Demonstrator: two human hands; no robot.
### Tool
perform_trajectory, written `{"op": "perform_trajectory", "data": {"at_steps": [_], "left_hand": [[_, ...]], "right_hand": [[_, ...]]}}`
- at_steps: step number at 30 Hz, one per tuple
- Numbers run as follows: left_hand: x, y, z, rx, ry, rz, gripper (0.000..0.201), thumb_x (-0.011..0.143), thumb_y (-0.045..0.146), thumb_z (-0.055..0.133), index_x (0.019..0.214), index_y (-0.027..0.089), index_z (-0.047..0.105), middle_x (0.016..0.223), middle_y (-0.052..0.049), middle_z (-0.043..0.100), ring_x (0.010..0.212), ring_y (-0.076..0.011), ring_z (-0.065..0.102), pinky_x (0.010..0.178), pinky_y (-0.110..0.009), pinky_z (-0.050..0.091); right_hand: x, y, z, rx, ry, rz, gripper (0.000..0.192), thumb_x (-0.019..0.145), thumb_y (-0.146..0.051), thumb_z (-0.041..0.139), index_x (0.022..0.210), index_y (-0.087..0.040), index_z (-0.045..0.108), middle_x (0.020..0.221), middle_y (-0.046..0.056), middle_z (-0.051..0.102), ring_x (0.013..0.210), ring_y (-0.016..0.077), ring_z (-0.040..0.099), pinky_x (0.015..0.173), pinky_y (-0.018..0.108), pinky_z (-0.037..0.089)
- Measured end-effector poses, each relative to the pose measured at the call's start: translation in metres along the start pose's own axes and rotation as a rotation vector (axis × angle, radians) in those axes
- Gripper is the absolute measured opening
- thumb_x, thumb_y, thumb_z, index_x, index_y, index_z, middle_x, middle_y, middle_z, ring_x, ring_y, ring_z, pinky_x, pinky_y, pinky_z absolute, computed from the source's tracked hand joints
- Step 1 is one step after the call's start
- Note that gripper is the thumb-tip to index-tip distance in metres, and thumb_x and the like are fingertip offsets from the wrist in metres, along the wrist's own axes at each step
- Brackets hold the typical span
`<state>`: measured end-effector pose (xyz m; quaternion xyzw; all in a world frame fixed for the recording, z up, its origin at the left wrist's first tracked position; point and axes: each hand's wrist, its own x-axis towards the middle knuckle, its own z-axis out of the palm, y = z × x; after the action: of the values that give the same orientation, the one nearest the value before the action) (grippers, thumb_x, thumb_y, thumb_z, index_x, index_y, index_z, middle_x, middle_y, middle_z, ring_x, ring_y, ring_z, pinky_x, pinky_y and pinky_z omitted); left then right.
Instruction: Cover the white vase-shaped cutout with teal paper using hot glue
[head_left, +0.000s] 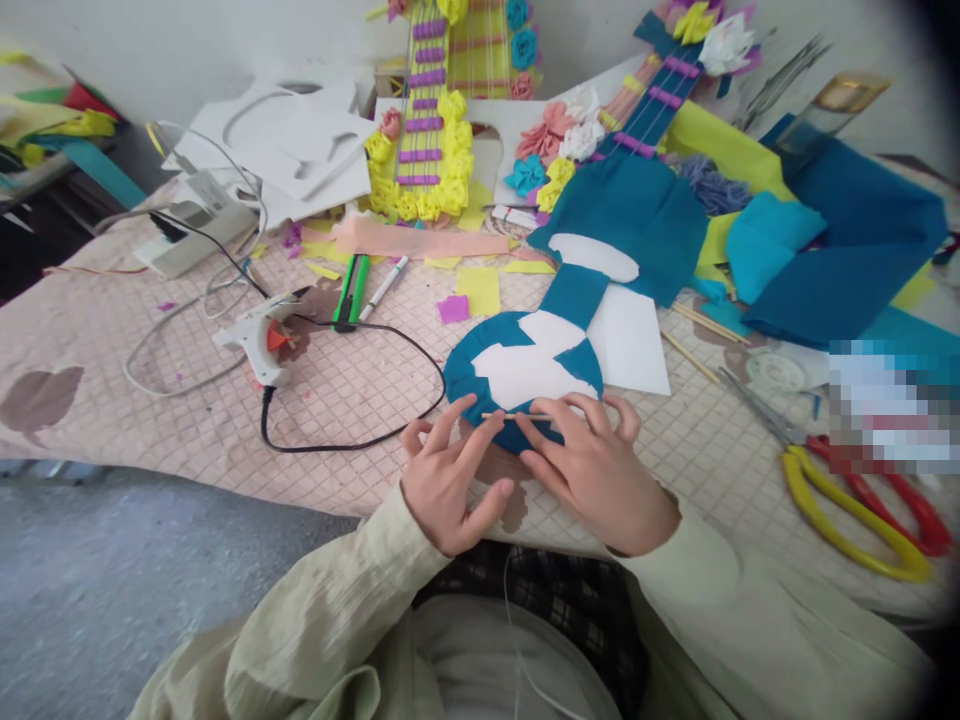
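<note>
A guitar-shaped cutout (536,375) lies at the table's front edge, partly wrapped in dark blue crepe paper with white card showing in the middle. Across its lower blue part runs a short thin wooden stick (511,416). My left hand (454,475) is open, fingers spread, with the index fingertip on the stick's left end. From the other side, my right hand (596,465) rests its spread fingertips on the stick and the blue paper. The stick's right end is partly hidden under my right fingers.
A hot glue gun (259,340) with a looping black cord lies left, near a green cutter (351,290) and white pen (385,288). Scissors (847,490) lie right. Behind stand a yellow flowered paper guitar (421,130), a blue one (622,210) and folded blue paper (847,250).
</note>
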<state>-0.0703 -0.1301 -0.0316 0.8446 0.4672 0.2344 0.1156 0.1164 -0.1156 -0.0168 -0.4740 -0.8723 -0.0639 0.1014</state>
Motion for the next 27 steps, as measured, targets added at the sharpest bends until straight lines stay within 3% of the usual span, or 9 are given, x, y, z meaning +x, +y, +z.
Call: {"op": "perform_trajectory", "data": {"at_steps": [11, 17, 22, 27], "left_hand": [[-0.023, 0.004, 0.003, -0.098, 0.126, 0.035, 0.044, 0.078, 0.03, 0.04, 0.119, 0.017, 0.049, 0.111, -0.008, 0.062, 0.111, -0.0269, 0.048, 0.092, -0.041, 0.022], [-0.024, 0.002, 0.007, -0.073, 0.141, 0.055, 0.041, 0.076, 0.027, 0.043, 0.116, 0.018, 0.049, 0.116, -0.007, 0.06, 0.115, -0.0267, 0.046, 0.093, -0.042, 0.023], [-0.022, 0.001, 0.011, 0.004, 0.114, 0.124, 0.045, 0.078, 0.031, 0.045, 0.12, 0.018, 0.047, 0.123, -0.007, 0.055, 0.118, -0.0258, 0.043, 0.095, -0.041, 0.021], [-0.02, 0.0, 0.013, 0.034, 0.071, 0.143, 0.047, 0.08, 0.036, 0.043, 0.123, 0.017, 0.046, 0.127, -0.008, 0.052, 0.116, -0.0241, 0.046, 0.097, -0.04, 0.02]], "right_hand": [[-0.008, -0.002, 0.0, 0.103, 0.162, -0.075, 0.023, 0.088, -0.026, 0.043, 0.095, -0.021, 0.064, 0.097, 0.001, 0.066, 0.099, 0.0158, 0.052, 0.099, 0.045, 0.013], [-0.002, 0.002, 0.001, 0.14, 0.21, -0.065, 0.023, 0.087, -0.019, 0.043, 0.089, -0.022, 0.065, 0.091, 0.0, 0.067, 0.099, 0.0145, 0.056, 0.1, 0.044, 0.016], [0.003, 0.004, -0.002, 0.044, 0.13, -0.134, 0.027, 0.089, -0.02, 0.039, 0.102, -0.021, 0.062, 0.099, 0.002, 0.066, 0.115, 0.018, 0.046, 0.101, 0.049, 0.011], [0.01, 0.006, -0.001, -0.093, 0.016, -0.078, 0.029, 0.089, -0.029, 0.039, 0.109, -0.021, 0.058, 0.122, 0.005, 0.054, 0.12, 0.0241, 0.037, 0.098, 0.053, 0.013]]}}
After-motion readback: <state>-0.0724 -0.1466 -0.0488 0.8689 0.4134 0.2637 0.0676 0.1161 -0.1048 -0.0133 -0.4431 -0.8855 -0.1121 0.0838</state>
